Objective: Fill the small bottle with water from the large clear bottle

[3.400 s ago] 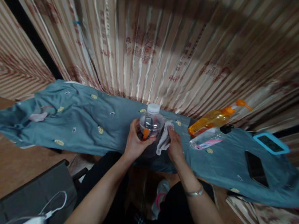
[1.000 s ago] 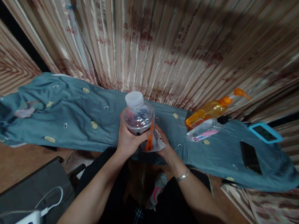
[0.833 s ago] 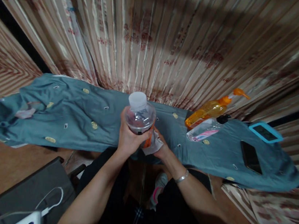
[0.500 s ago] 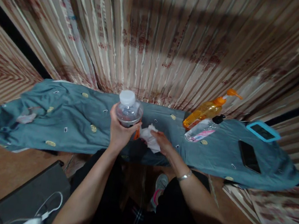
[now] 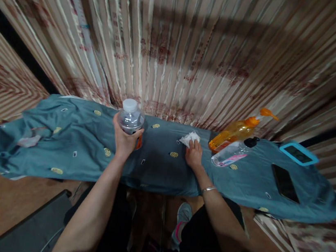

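My left hand [image 5: 125, 140] is wrapped round a clear plastic bottle [image 5: 131, 118] with a white cap and an orange patch low on its side. The bottle stands upright over the teal cloth. My right hand [image 5: 194, 154] has its fingers on a crumpled white tissue [image 5: 190, 138], against the cloth near its back edge. Just right of that hand, a clear bottle with a black cap [image 5: 231, 153] lies beside an amber pump bottle [image 5: 231, 134] with an orange pump head.
The teal patterned cloth [image 5: 156, 170] covers a long narrow surface before pleated curtains [image 5: 177, 53]. A blue-framed device [image 5: 299, 153] and a black phone [image 5: 285, 183] lie at the right. A clear wrapper [image 5: 30, 140] is at the left. A dark box [image 5: 31, 223] stands lower left.
My left hand and the bottle have moved left, away from the tissue. My right hand has carried the tissue a little right and farther back onto the cloth.
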Tool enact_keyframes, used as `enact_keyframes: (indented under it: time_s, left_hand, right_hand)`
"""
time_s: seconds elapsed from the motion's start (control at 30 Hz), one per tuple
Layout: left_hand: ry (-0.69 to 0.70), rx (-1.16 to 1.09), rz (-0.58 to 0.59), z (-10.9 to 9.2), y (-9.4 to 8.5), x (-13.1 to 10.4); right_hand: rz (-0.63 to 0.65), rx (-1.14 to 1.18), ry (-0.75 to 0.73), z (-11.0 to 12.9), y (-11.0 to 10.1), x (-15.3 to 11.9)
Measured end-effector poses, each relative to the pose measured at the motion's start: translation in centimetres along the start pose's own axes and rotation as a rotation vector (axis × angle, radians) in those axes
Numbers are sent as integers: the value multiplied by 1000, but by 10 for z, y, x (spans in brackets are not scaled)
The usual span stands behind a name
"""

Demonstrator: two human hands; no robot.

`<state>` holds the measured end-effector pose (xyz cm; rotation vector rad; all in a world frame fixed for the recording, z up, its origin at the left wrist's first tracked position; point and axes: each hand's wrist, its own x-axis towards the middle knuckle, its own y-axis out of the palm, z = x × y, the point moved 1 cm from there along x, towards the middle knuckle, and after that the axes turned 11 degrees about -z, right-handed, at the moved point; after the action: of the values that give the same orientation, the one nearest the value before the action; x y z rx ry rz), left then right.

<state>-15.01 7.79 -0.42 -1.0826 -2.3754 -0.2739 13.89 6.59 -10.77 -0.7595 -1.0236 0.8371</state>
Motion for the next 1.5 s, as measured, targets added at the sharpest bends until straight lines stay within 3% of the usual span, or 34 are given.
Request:
enact_keyframes:
  time_s: [0.13, 0.23, 0.37, 0.43, 0.5, 0.57, 0.63, 0.73, 0.8, 0.87, 0.97, 1.03, 1.1, 1.17, 1.23, 1.4, 1.47, 1.5]
  left_hand:
    - [-23, -37, 7, 0, 0, 4]
    - [-34, -53, 19, -1, 1, 6]
    - [-67, -61, 38, 0, 3, 9]
    - [-85, -64, 42, 0, 4, 10]
    - [-101, -72, 47, -1, 4, 10]
    - [-111, -86, 53, -3, 3, 11]
    - [-113, -101, 54, -4, 1, 12]
    - [-107, -108, 51, -2, -2, 14]
    - [-105, -105, 48, 1, -3, 15]
    - [-100, -89, 49, 4, -3, 16]
    - [-81, -57, 50, 5, -1, 15]
    - [-67, -51, 46, 5, 0, 14]
    - [-63, -48, 38, 4, 1, 13]
    - [-66, -45, 40, 4, 1, 13]
    - [-61, -51, 46, 5, 0, 13]
    - [-14, -89, 43, 12, -4, 12]
    - [-5, -106, 45, 15, -5, 12]
    - [-10, -108, 39, 17, -5, 12]
  right_hand:
    - [-19, -93, -12, 12, 17, 25]
    - [-9, -110, -62, 48, 35, 42]
    - [90, -34, -367, 113, 51, 30]
    - [148, 14, -548, 130, 48, 13]
    - [199, 37, -678, 126, 37, -1]
    - [229, 25, -720, 99, 20, -3]
    - [222, -25, -651, 60, 3, 9]
    - [140, -140, -406, 10, -14, 43]
    - [99, -187, -283, 4, -14, 61]
    - [102, -191, -246, 25, -7, 65]
    - [163, -102, -394, 89, 5, 28]
    - [218, 1, -576, 129, 2, -19]
    - [278, 105, -760, 147, -11, -71]
    - [316, 172, -864, 136, -30, -111]
    - [312, 170, -846, 95, -52, -130]
    - [156, -8, -480, -42, -93, -112]
    - [106, -60, -356, -65, -96, -103]
    - [95, -67, -319, -64, -93, -101]
